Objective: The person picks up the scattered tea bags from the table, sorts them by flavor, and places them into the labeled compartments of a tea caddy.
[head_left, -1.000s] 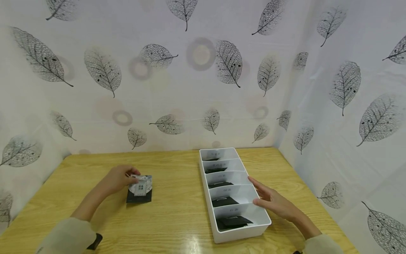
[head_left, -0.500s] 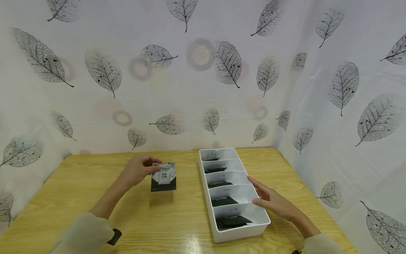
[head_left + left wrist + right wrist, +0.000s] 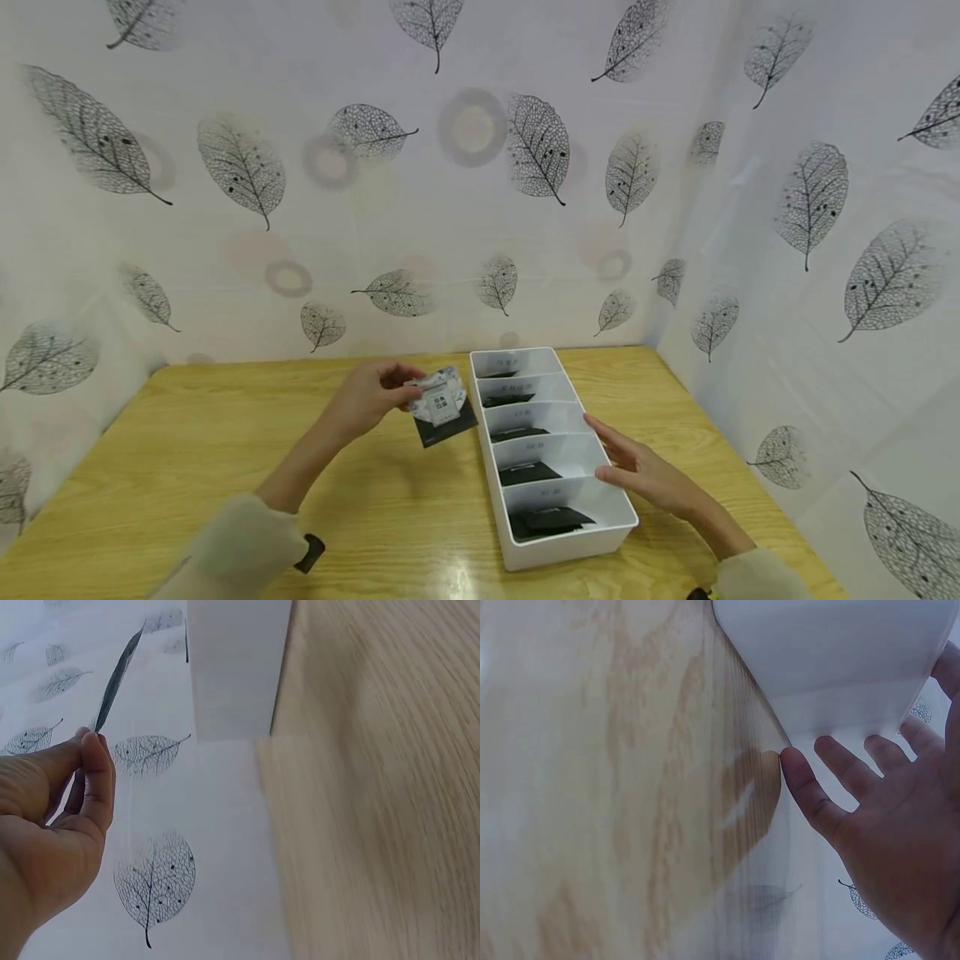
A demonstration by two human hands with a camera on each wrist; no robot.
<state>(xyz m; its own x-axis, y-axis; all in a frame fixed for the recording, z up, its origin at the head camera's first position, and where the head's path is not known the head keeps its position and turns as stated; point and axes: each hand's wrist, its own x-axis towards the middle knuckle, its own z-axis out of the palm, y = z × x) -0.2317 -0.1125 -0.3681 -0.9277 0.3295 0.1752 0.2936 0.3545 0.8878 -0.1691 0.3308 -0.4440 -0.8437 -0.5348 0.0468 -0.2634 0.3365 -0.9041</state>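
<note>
Between thumb and fingers, my left hand (image 3: 369,402) pinches a flat sachet (image 3: 444,407) by its upper left corner. Its face is black below, with a pale patterned circle and a white label. In the head view it hangs tilted, above the table and close to the long left side of a white divided box (image 3: 573,548). The left wrist view shows the sachet (image 3: 118,681) edge-on. Extended fingers of my right hand (image 3: 651,477) touch the box's right side. Black packets (image 3: 551,520) lie in the box's compartments; small labels mark the compartment walls.
The wood-grain table (image 3: 247,450) spreads left of the box and runs along its right side. A leaf-printed cloth (image 3: 465,217) hangs behind the table and at both sides. Dark wrist straps show near both sleeves.
My left hand has lifted the sachet and carried it rightward from the table's left part to beside the box, turning it slightly. My right hand and the box have stayed in place.
</note>
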